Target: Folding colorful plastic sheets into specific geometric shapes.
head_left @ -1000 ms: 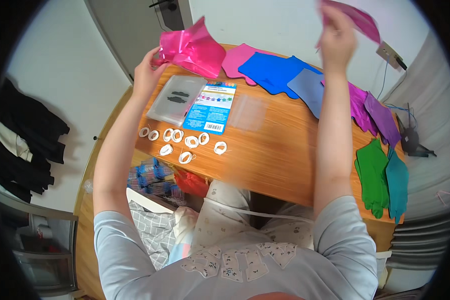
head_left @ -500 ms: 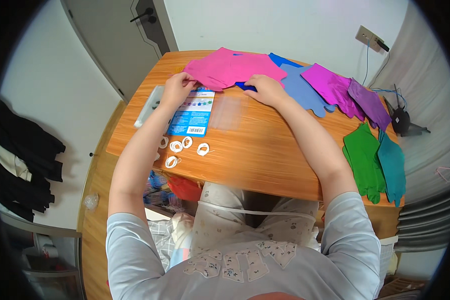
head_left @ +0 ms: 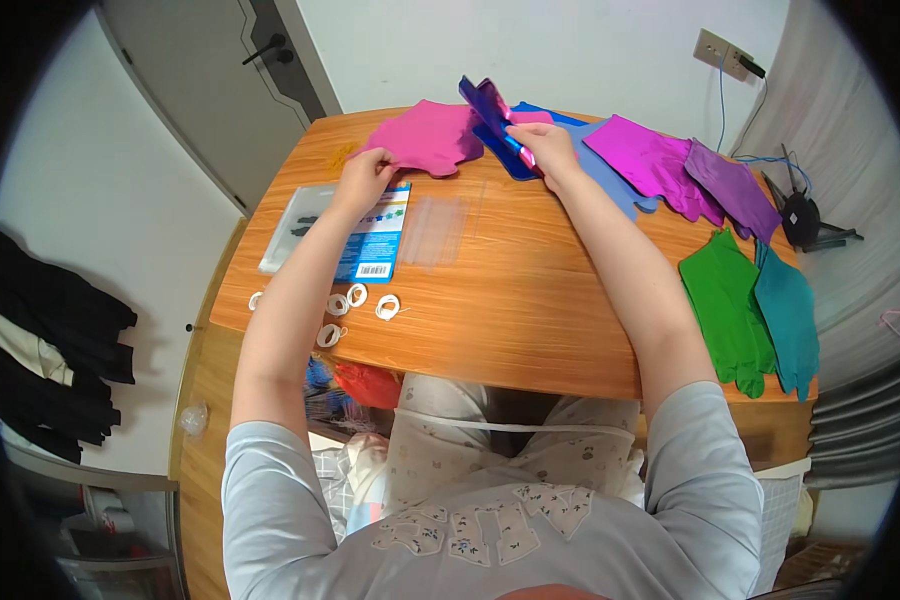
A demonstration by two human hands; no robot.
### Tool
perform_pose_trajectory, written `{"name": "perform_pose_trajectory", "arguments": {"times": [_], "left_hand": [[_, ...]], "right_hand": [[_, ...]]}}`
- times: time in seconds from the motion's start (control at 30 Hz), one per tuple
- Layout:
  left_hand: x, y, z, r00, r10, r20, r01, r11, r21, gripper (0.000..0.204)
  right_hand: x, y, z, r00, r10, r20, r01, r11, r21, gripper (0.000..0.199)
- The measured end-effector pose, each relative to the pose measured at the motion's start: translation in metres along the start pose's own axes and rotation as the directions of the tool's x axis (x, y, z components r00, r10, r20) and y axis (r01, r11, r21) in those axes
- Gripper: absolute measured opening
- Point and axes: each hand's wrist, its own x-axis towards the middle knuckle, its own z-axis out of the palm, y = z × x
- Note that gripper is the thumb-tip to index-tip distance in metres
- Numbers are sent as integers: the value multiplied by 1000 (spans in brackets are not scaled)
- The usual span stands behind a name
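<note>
A shiny pink foil sheet (head_left: 425,135) lies on the far side of the wooden table (head_left: 520,310). My left hand (head_left: 363,180) pinches its near left corner. My right hand (head_left: 542,148) grips the sheet's right end together with a dark blue foil sheet (head_left: 488,103), whose edge is lifted up off the table. A flat blue foil sheet (head_left: 515,160) lies beneath that hand.
Light blue (head_left: 615,185), magenta (head_left: 650,160), purple (head_left: 735,185), green (head_left: 730,310) and teal (head_left: 790,315) foil sheets lie along the right. A blue printed card (head_left: 378,235), clear plastic sleeve (head_left: 435,230), grey packet (head_left: 292,225) and several white rings (head_left: 355,300) sit left. A door (head_left: 210,70) stands behind.
A second ago both hands held the pink sheet raised in the air. It has come down flat on the table, and my right hand has since lifted the dark blue sheet's edge.
</note>
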Motion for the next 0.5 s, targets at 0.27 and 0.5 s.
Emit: {"name": "perform_pose_trajectory", "arguments": {"times": [0.27, 0.5], "left_hand": [[38, 72, 63, 980, 84, -180, -12, 930, 368, 62], [41, 126, 72, 865, -266, 425, 500, 383, -777, 34]], "right_hand": [[-11, -4, 18, 996, 2, 89, 21, 966, -258, 25], [-16, -21, 20, 973, 122, 196, -154, 975, 160, 28]]}}
